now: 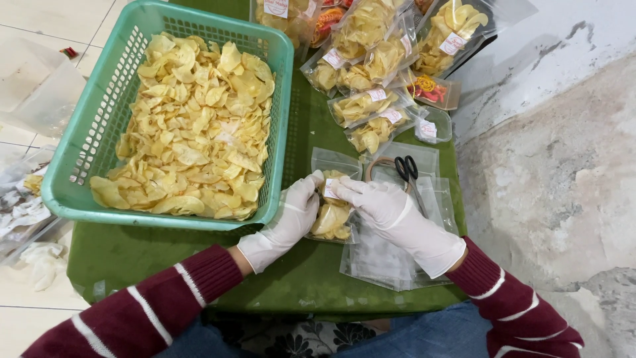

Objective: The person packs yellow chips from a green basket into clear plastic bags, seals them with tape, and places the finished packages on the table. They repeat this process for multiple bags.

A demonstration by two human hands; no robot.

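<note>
Both my hands wear white gloves and grip one clear plastic bag of yellow chips on the green table. My left hand holds the bag's left side. My right hand pinches its top by a small white label. A teal plastic basket heaped with loose yellow chips stands just left of my hands.
Several filled, labelled chip bags lie at the table's far side. Black-handled scissors and a stack of empty clear bags lie under and beside my right hand. Crumpled plastic lies on the tiled floor at left; a rough grey floor is at right.
</note>
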